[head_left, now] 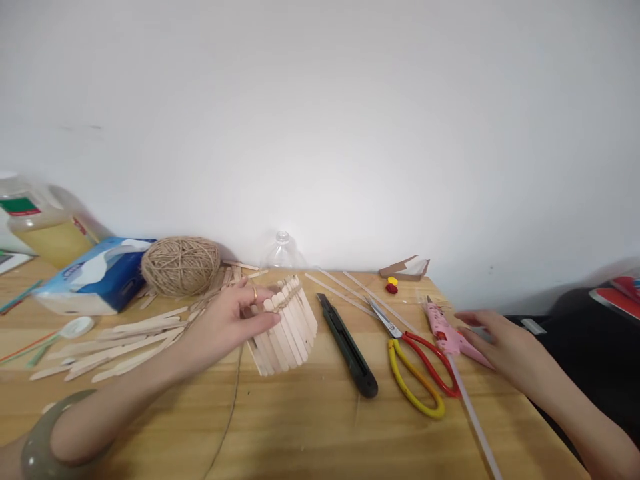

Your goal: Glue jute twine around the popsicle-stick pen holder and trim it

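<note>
My left hand, with a ring on one finger, is closed on a curved craft-stick panel. Its sticks stand side by side, with twine running along the top; the far side is hidden. A strand of twine trails from it toward the front of the table. At the right edge my right hand is open, fingers stretched over the handle of a pink hot glue gun. Whether the fingers touch the handle I cannot tell. A long translucent glue stick sticks out of the gun's rear.
Between my hands lie a dark utility knife and red-and-yellow scissors. Spare glue sticks lie behind them. On the left are loose craft sticks, a twine ball, a tissue pack and a bottle.
</note>
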Tool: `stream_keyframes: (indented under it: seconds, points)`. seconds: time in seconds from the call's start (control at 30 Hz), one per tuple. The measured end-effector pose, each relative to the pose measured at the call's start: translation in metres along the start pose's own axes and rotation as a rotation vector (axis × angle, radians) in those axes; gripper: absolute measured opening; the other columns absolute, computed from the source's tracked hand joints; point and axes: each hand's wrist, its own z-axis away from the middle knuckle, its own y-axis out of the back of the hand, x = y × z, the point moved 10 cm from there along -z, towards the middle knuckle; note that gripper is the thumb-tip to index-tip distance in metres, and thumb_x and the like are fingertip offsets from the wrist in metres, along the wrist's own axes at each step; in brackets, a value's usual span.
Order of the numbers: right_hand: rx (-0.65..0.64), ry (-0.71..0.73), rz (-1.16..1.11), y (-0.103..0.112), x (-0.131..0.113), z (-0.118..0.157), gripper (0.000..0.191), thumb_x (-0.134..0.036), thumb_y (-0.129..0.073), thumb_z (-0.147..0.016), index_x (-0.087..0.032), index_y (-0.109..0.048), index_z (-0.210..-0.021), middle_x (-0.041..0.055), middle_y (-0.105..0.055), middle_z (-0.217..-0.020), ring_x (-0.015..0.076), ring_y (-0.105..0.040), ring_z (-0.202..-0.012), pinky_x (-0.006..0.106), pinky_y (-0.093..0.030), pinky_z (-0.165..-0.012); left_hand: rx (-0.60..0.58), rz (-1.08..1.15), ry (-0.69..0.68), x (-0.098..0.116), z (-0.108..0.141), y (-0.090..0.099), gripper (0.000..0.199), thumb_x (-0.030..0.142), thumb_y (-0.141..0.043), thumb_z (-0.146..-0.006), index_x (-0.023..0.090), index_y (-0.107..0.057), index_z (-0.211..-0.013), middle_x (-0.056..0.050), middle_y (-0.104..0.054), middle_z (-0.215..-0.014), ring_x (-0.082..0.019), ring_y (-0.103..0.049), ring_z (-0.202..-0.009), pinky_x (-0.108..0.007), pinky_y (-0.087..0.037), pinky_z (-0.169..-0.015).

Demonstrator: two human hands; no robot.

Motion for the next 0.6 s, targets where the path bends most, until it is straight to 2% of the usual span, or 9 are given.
stream_keyframes:
  seconds: [0.1,0.2,0.3,0.43,0.5,0.6]
  points:
    - [-0.023,0.021,0.020,0.009,-0.041,-0.007,0.036,-0.049,-0.039,-0.083,-0.025,-0.062,-0.095,0.0046,-0.068,-0.096,0.0234,-0.064,-0.084,0.035,-0.048,-0.073,0.017,0.001,-0.004,-0.002,0.003,0.002,0.022,0.037,-0.055,-0.077,0.020,-0.068,-0.077,0.000,-0.064,-0.061,-0.024,-0.059,-0.081,-0.048,-0.030,-0.100]
    - [-0.008,0.030,0.076,0.018,-0.078,-0.017,0.027,-0.040,-0.041,-0.084,-0.024,-0.062,-0.093,0.0040,-0.069,-0.094,0.0233,-0.063,-0.082,0.035,-0.046,-0.071,0.030,0.009,-0.047,0.000,0.005,0.004,0.019,0.035,-0.058,-0.074,0.022,-0.071,-0.077,0.001,-0.063,-0.061,-0.022,-0.060,-0.078,-0.045,-0.034,-0.099]
    - [-0.045,0.084,0.115,0.016,-0.110,-0.031,0.023,-0.031,-0.041,-0.087,-0.023,-0.062,-0.091,0.0036,-0.068,-0.091,0.0209,-0.063,-0.082,0.032,-0.045,-0.070,0.029,0.023,-0.073,0.001,0.005,0.007,0.018,0.034,-0.058,-0.075,0.022,-0.070,-0.075,0.002,-0.065,-0.067,-0.021,-0.061,-0.078,-0.045,-0.030,-0.103]
    - [-0.202,0.180,0.163,-0.012,-0.148,-0.047,0.019,-0.030,-0.047,-0.090,-0.020,-0.061,-0.097,0.0035,-0.065,-0.098,0.0156,-0.061,-0.085,0.031,-0.048,-0.076,0.041,0.090,-0.071,0.000,0.004,0.019,0.019,0.035,-0.058,-0.076,0.020,-0.068,-0.073,0.001,-0.068,-0.079,-0.022,-0.059,-0.086,-0.045,-0.021,-0.107]
    - [-0.279,0.201,0.210,-0.033,-0.164,-0.051,0.026,-0.033,-0.052,-0.089,-0.017,-0.057,-0.108,0.0059,-0.060,-0.108,0.0166,-0.060,-0.090,0.037,-0.050,-0.078,0.068,0.155,-0.064,-0.001,0.004,0.028,0.019,0.035,-0.059,-0.076,0.019,-0.069,-0.075,-0.001,-0.069,-0.082,-0.022,-0.058,-0.088,-0.043,-0.028,-0.102]
    - [-0.350,0.219,0.276,-0.065,-0.185,-0.052,0.031,-0.033,-0.053,-0.089,-0.018,-0.054,-0.115,0.0073,-0.056,-0.116,0.0186,-0.058,-0.095,0.040,-0.050,-0.080,0.080,0.296,-0.013,-0.005,0.005,0.037,0.018,0.034,-0.061,-0.075,0.018,-0.069,-0.080,-0.003,-0.068,-0.085,-0.021,-0.058,-0.085,-0.034,-0.043,-0.083]
